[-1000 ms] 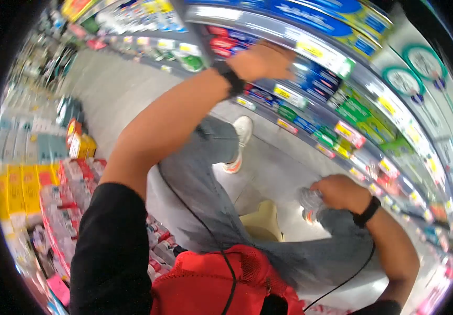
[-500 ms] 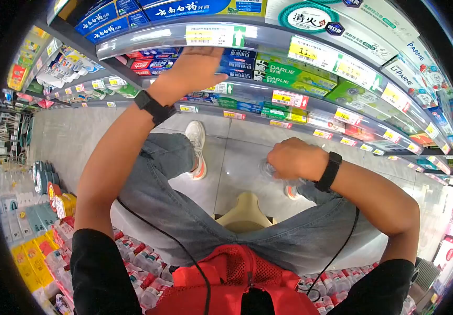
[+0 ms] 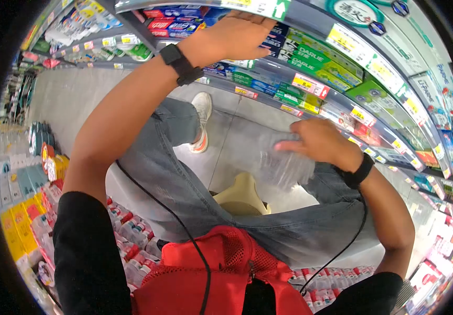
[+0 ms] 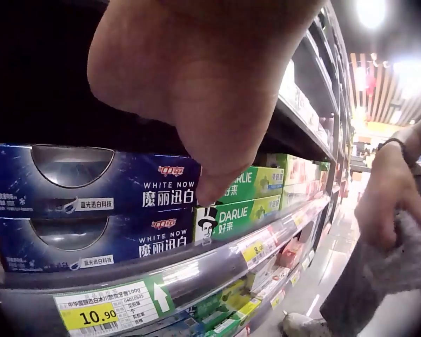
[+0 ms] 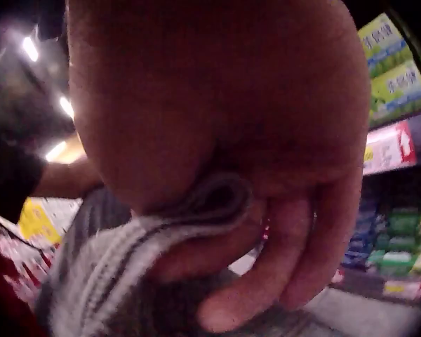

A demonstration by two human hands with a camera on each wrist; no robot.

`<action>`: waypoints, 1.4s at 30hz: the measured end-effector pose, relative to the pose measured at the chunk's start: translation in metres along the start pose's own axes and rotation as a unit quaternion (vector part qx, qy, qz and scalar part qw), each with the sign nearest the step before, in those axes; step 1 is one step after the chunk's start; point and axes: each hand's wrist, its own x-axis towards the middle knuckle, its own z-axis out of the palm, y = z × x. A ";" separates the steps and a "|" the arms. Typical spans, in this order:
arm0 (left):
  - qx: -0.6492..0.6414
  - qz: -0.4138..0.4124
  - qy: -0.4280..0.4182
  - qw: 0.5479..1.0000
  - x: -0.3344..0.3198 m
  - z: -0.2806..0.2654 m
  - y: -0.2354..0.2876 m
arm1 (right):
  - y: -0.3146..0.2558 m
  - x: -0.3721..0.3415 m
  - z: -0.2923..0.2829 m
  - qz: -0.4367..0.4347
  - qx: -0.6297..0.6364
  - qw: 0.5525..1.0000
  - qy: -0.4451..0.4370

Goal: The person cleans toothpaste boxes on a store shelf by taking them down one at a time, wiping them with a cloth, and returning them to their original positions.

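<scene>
My left hand [image 3: 239, 39] reaches into the shelf gap, its fingers extended under the shelf above. In the left wrist view, that hand passes over two stacked blue toothpaste boxes [image 4: 119, 189], its thumb hanging close by the green Darlie boxes [image 4: 249, 210]. The deeper fingertips are hidden. Low in front of the shelves, my right hand [image 3: 323, 142] holds a grey cloth [image 3: 286, 165], blurred and hanging by the knee. Up close in the right wrist view, the folded cloth [image 5: 119, 260] is pinched at the thumb, with the other fingers curled beside it.
A shelf edge with price tags [image 3: 310, 85] runs along the front. Lower shelves hold more toothpaste boxes [image 3: 289, 97]. Between the legs is a beige stool [image 3: 242, 197] on the tiled floor [image 3: 231, 142]. Packed bottles [image 3: 132, 231] stand behind the legs; a black cable [image 3: 168, 207] crosses the lap.
The head view has tilted and shifted. My left hand stays in the same shelf gap. My right hand has swung, and the cloth, bunched small before, now spreads out in a blur to the left.
</scene>
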 end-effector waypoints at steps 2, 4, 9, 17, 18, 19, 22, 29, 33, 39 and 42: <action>0.026 0.000 0.048 0.999 -0.004 0.003 -0.003 | 0.015 0.001 0.006 0.052 -0.291 0.955 0.040; -0.041 -0.036 -0.048 0.997 -0.003 -0.007 -0.004 | 0.012 0.004 0.010 0.042 -0.277 0.959 0.035; -0.132 0.059 0.134 0.980 -0.007 -0.025 0.012 | -0.005 0.008 0.011 0.072 -0.214 0.974 -0.007; -0.170 0.049 -0.246 0.953 -0.041 -0.009 0.023 | 0.026 0.007 0.030 -0.035 -0.282 0.957 -0.054; -0.156 0.026 -0.330 0.931 -0.047 0.003 0.020 | 0.028 0.007 0.036 -0.003 -0.290 0.952 -0.095; -0.139 0.003 -0.410 0.901 -0.053 0.015 0.018 | 0.029 0.005 0.041 0.031 -0.298 0.945 -0.133; -0.111 0.020 -0.457 0.882 -0.078 0.044 0.004 | 0.021 0.006 0.046 0.053 -0.312 0.927 -0.200; -0.191 -0.030 -0.415 0.889 -0.072 0.016 -0.016 | -0.009 0.000 0.034 0.007 -0.267 0.957 -0.110; -0.135 -0.165 -0.398 0.893 -0.064 -0.035 -0.057 | -0.004 -0.008 0.033 0.025 -0.284 0.954 -0.091; 0.147 -0.348 -0.203 0.903 -0.085 -0.011 -0.123 | 0.003 -0.013 0.039 0.034 -0.279 0.956 -0.082; 0.223 -0.259 -0.088 0.936 -0.098 0.019 -0.144 | 0.005 -0.012 0.036 0.020 -0.280 0.956 -0.085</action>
